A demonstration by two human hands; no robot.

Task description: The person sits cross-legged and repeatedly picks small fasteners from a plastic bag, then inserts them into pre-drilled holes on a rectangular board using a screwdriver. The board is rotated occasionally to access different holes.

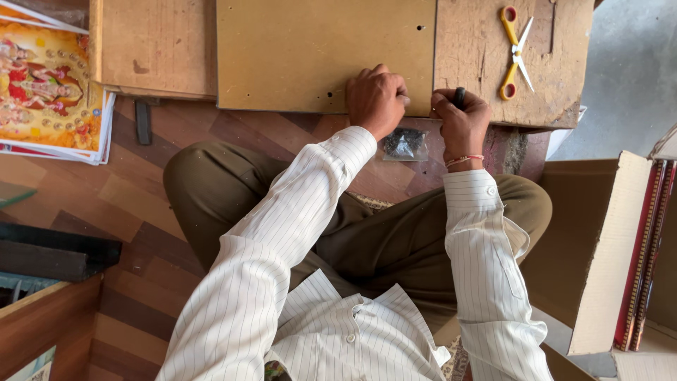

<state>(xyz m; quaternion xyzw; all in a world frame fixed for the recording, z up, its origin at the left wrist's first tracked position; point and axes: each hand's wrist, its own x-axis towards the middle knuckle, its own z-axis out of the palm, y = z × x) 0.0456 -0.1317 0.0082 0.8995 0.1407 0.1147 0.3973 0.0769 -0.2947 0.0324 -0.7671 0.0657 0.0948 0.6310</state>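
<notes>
Brown board (324, 53): left hand (376, 101) curled on its 6 o'clock edge, right hand (462, 120) fisted round a dark tool (460, 97). Fingertips so near, 1 slip could nick them.

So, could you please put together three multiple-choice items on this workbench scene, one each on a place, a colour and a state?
1. Where do the scissors lie?
A. On the floor by the knee
B. On the worn wooden block, right of the brown board
C. On the stack of prints

2. What colour are the scissor handles?
A. Yellow
B. Blue
C. Black

3. How are the scissors?
A. Held in the left hand
B. Closed
C. Lying open, untouched

Answers:
1 B, they rest on the scratched block beyond the right hand.
2 A, both loops are yellow.
3 C, the blades are spread in a cross, while the left hand presses on the board's edge and the right grips a small dark tool.
</notes>
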